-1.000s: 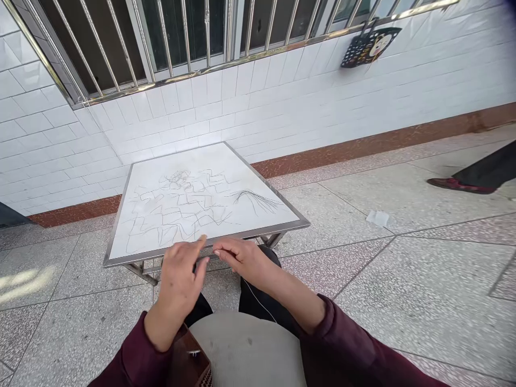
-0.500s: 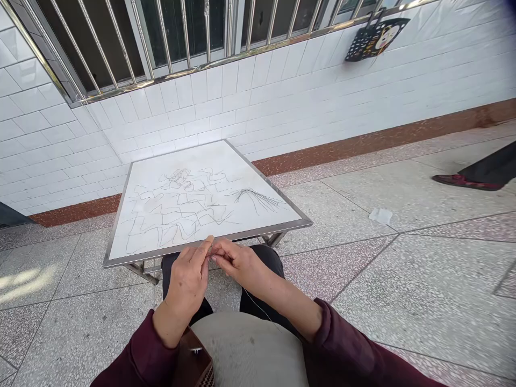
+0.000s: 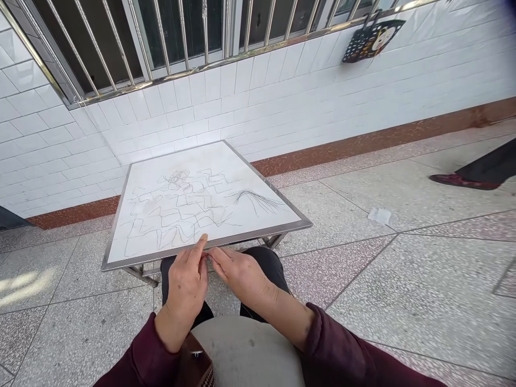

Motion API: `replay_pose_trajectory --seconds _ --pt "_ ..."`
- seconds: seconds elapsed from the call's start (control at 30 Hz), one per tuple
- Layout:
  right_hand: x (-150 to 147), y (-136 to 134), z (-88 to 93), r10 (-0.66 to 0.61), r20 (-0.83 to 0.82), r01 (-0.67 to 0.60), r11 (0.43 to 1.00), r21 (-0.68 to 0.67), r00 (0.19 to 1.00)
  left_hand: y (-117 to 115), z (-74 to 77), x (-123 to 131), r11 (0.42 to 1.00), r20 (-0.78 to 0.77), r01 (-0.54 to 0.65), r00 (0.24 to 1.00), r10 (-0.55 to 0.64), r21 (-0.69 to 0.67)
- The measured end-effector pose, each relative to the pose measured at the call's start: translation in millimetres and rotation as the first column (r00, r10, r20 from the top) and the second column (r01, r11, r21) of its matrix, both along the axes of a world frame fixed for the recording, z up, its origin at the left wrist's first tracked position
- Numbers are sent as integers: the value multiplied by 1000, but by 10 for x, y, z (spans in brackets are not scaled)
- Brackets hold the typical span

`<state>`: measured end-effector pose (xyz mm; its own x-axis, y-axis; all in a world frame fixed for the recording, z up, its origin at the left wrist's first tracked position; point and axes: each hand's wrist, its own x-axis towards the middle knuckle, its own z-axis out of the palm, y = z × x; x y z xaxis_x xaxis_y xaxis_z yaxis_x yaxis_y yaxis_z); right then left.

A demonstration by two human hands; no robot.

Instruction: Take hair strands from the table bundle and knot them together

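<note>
Just in front of the table's near edge, my left hand (image 3: 186,282) and my right hand (image 3: 241,271) meet at the fingertips. The left index finger points up while its thumb and other fingers pinch. Thumb and fingers of my right hand are pressed together against the left fingertips. A thin wire-like strand runs between them, mostly hidden by the fingers. Many kinked thin strands (image 3: 181,207) lie spread over the white table top (image 3: 250,228). At its right side rests a bundle of straighter dark strands (image 3: 258,199).
A metal frame edges the table (image 3: 161,256), which stands by a white tiled wall (image 3: 282,102) under a barred window. A patterned bag (image 3: 368,42) hangs from the bars. On the speckled floor lies a white paper (image 3: 379,216); a person's shoe (image 3: 463,181) is at right.
My right hand has turned over slightly, its back now facing up more, and its fingers have moved a little left. The strand that hung below its wrist hardly shows now.
</note>
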<state>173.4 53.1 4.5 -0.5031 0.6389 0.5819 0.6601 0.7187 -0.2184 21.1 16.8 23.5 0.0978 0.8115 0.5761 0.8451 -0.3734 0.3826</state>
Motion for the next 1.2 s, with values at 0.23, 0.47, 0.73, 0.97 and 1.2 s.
replay_pose_trajectory --seconds 0.23,0.47,0.73,0.97,1.2 --pt "-69 8 -50 -77 -8 77 994 74 997 47 15 48 998 -17 -56 998 57 15" --pt "-130 14 -46 -114 54 113 994 8 992 125 11 83 992 -65 -108 991 113 72" --pt "-154 74 -112 -74 -23 70 991 -117 997 193 -51 28 991 -37 -112 993 115 75" --pt "-67 93 -57 -30 -169 -13 968 -251 985 174 -34 8 994 6 -86 996 86 62" --pt "-62 65 -25 14 -179 -48 981 -190 984 143 -24 -39 995 -44 -55 997 59 84"
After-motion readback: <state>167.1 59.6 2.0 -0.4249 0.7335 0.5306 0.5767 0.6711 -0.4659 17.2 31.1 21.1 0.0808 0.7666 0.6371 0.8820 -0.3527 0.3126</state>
